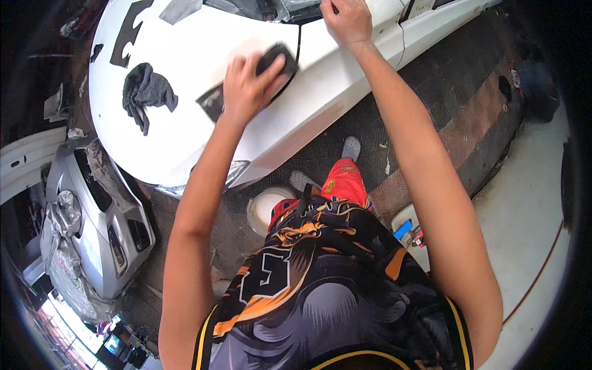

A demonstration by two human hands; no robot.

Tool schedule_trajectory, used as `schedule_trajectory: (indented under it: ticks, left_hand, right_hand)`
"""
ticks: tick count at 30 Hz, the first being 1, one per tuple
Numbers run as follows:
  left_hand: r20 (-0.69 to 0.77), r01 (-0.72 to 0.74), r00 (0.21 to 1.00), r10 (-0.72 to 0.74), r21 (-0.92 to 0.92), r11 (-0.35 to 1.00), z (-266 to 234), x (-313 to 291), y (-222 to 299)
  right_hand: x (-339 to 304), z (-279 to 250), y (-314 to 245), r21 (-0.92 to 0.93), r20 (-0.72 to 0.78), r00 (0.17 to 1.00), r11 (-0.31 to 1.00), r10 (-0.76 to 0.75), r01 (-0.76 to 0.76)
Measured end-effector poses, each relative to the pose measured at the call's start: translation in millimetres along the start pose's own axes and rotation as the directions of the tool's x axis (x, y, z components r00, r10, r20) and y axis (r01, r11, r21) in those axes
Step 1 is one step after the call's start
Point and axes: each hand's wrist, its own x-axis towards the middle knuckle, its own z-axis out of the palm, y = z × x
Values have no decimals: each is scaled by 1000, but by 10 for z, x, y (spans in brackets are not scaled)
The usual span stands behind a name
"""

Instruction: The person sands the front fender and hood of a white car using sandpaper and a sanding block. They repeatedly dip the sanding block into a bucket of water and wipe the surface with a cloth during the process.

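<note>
My left hand (246, 86) grips a long black sanding block (213, 102), its fingers spread across the top and slightly blurred. The block lies flat on the white car's front panel (185, 49), beside the dark seam near the fender. Further up and to the right, my right hand (350, 21) rests on the car by the base of the windshield. Its fingers are curled in, partly cut off by the upper edge, and I see nothing in them. A crumpled dark grey cloth (148, 92) lies on the hood, left of my left hand.
Dark pieces of sheet (129, 37) lie on the far hood. A round bucket (251, 213) stands on the floor by my feet. A pale container (404, 219) with a blue item is at my right. Another car, silver (114, 228), is parked at the left, partly covered in plastic.
</note>
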Motion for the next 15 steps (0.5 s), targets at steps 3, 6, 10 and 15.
schedule_trajectory:
  ticks: [3, 6, 10, 15]
  left_hand:
    - [-14, 47, 999, -47, 33, 998, 95, 283, -52]
    - [-23, 45, 999, -44, 26, 999, 110, 291, -77]
    - [8, 75, 997, -75, 4, 997, 74, 255, -108]
    - [71, 92, 993, -89, -35, 995, -41, 177, -141]
  right_hand:
    - [101, -24, 40, 20, -17, 1000, 1000, -23, 23]
    - [149, -123, 51, 20, 52, 997, 999, -48, 47]
    - [127, -324, -218, 171, 105, 923, 921, -370, 350]
    - [70, -176, -549, 379, 327, 694, 762, -642, 525]
